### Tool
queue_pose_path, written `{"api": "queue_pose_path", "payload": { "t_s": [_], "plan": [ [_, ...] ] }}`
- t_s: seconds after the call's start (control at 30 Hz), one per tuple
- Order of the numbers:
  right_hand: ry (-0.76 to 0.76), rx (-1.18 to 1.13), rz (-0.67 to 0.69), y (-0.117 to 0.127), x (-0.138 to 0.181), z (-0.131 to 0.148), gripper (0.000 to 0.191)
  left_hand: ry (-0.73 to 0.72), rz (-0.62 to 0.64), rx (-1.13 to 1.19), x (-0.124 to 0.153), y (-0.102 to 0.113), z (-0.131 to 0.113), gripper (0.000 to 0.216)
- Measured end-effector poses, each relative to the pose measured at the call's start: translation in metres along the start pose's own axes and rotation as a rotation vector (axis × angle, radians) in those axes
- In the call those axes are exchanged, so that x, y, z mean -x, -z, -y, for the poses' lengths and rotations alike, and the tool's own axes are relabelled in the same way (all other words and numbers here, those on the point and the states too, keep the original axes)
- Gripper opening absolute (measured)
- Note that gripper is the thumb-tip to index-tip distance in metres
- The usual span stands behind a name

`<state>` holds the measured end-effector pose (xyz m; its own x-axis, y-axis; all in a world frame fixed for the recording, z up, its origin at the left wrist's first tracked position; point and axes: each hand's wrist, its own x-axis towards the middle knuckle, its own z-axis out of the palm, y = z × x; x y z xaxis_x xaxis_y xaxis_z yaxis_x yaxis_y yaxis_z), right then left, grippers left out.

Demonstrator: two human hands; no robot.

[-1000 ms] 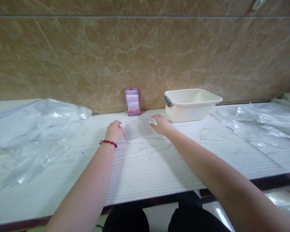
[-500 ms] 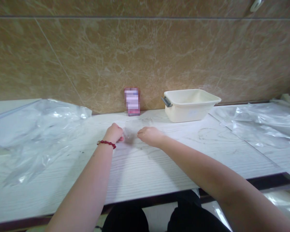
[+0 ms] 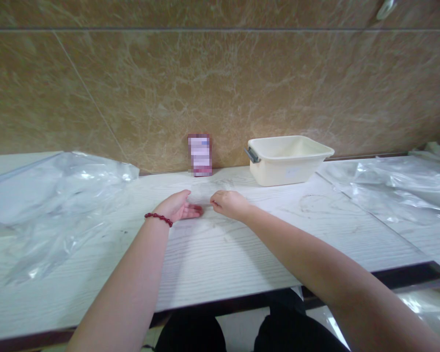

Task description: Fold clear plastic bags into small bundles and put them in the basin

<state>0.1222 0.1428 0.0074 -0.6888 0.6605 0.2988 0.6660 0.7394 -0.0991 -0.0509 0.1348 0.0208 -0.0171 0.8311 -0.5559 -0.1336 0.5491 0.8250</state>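
Observation:
My left hand (image 3: 179, 209) lies on the white table (image 3: 242, 254) with its fingers stretched flat toward the right; a red bead bracelet (image 3: 158, 218) circles the wrist. My right hand (image 3: 228, 203) sits a finger's width to its right, fingers curled in a pinch. Between and just behind the hands lies a small clear plastic bag (image 3: 205, 189), very faint against the table. The right hand's pinch appears to hold its near edge. The left fingertips rest at that same edge.
A cream plastic tub (image 3: 289, 172) with a grey handle stands at the back right against the marble wall. A small pink card (image 3: 200, 154) leans on the wall behind the hands. Crumpled clear plastic sheets lie at the left (image 3: 58, 205) and right (image 3: 399, 181).
My right hand came leftward from near the tub to meet the left hand and closed into a pinch. My left hand went from curled to flat, fingers stretched out.

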Motion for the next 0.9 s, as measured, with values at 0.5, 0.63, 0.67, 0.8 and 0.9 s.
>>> {"api": "queue_pose_path", "payload": {
  "t_s": [0.5,0.63,0.67,0.8,0.9],
  "plan": [
    [0.126,-0.069,0.023,0.002,0.002,0.0,0.018,-0.207,0.015,0.25,-0.03,-0.004,0.002,0.021],
    [0.133,-0.07,0.025,0.002,0.003,0.001,0.018,-0.178,0.033,0.254,-0.031,-0.002,0.001,0.024],
    [0.135,-0.07,0.022,0.002,0.003,0.002,0.018,-0.172,0.041,0.265,-0.031,-0.001,0.0,0.026],
    [0.171,-0.081,0.006,0.0,0.004,0.002,0.017,-0.198,0.076,0.322,-0.032,0.003,0.0,0.031],
    [0.196,-0.111,-0.017,0.0,0.005,0.0,0.016,-0.214,0.103,0.321,-0.035,0.004,0.001,0.026]
  ]
}}
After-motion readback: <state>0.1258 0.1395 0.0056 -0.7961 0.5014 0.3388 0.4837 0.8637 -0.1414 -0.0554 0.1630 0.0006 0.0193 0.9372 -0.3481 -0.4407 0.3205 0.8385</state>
